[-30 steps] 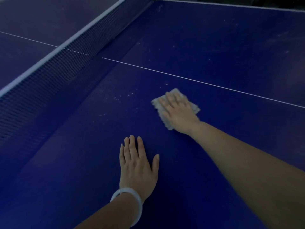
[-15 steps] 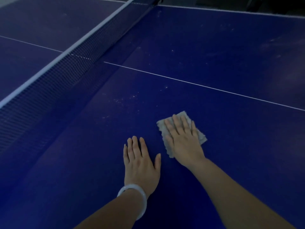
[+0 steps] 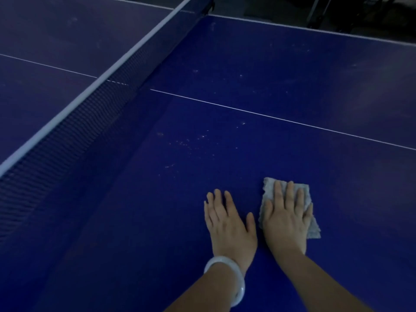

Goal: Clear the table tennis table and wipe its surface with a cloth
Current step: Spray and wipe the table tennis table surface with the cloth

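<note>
A blue table tennis table (image 3: 258,64) fills the view. A small grey cloth (image 3: 267,188) lies flat on it in the lower right. My right hand (image 3: 284,217) presses down on the cloth with straight fingers and covers most of it. Just left of it, my left hand (image 3: 227,224) rests flat on the bare table, with a pale bangle on its wrist. Pale dust specks (image 3: 191,140) dot the surface beyond both hands.
The dark net (image 3: 74,122) with its white top band runs diagonally from the lower left to the top centre. A white centre line (image 3: 281,118) crosses the table. Dark frames stand past the table's far edge (image 3: 315,28) at the top right.
My right hand has drawn the cloth back toward me across the table, from well ahead of my left hand to right beside it. My left hand stays flat in place.
</note>
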Available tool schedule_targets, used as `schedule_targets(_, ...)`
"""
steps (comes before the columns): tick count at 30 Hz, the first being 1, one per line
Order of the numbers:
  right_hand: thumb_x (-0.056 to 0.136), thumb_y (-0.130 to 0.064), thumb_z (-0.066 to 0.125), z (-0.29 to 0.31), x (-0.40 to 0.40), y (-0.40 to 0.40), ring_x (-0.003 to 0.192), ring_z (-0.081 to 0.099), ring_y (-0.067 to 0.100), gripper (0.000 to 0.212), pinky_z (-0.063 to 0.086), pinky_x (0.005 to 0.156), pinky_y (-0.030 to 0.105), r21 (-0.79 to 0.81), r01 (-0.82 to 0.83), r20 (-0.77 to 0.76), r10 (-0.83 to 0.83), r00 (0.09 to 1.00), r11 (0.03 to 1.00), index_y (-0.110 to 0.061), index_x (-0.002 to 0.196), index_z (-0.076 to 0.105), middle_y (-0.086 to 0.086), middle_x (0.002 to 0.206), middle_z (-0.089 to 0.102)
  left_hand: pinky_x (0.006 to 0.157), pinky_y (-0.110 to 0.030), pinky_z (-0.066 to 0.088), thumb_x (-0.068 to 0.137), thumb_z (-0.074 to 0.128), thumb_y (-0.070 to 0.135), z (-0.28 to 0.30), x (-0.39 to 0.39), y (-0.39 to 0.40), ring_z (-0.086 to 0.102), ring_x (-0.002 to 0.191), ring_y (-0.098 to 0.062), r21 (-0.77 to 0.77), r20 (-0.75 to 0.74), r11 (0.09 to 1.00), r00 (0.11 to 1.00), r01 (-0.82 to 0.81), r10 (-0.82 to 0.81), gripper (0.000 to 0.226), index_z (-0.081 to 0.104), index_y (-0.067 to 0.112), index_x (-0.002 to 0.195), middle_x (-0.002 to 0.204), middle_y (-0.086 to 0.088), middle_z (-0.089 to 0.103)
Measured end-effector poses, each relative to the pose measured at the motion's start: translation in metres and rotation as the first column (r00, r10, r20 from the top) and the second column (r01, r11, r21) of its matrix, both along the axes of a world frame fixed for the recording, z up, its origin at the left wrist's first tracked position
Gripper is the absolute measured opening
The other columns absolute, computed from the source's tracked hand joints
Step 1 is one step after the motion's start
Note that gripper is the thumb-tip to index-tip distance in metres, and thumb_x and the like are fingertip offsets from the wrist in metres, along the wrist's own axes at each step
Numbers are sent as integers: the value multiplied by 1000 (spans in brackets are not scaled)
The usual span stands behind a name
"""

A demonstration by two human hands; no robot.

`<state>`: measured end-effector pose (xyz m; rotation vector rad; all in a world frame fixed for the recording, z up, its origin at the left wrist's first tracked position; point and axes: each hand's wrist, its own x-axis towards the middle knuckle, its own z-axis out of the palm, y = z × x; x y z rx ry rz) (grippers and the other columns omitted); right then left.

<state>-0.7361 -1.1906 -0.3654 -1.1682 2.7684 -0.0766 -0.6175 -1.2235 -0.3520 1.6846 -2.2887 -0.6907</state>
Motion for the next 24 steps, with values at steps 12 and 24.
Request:
schedule_targets(12,94,-54,-5,1,1,-1,150,-13,20,64,-8,121,47,-23,31,11,-30,999,999,-34,154,-7,-3,163,-10,122,-40,-3,93,29,60,0,174,-76,-4,150,-26,-102,110,989,987,-103,114,84,11,6,154,161,-15,5)
schedule_targets(24,101,-45,6,6,55,-53,149,-11,35,61,-3,119,57,-8,360,41,-360,932,933,-22,156,-5,10,163,-11,122,-49,2,93,6,65,-14,170,-103,2,149,-35,-181,358,980,923,-78,140,88,11,1,153,160,-24,8)
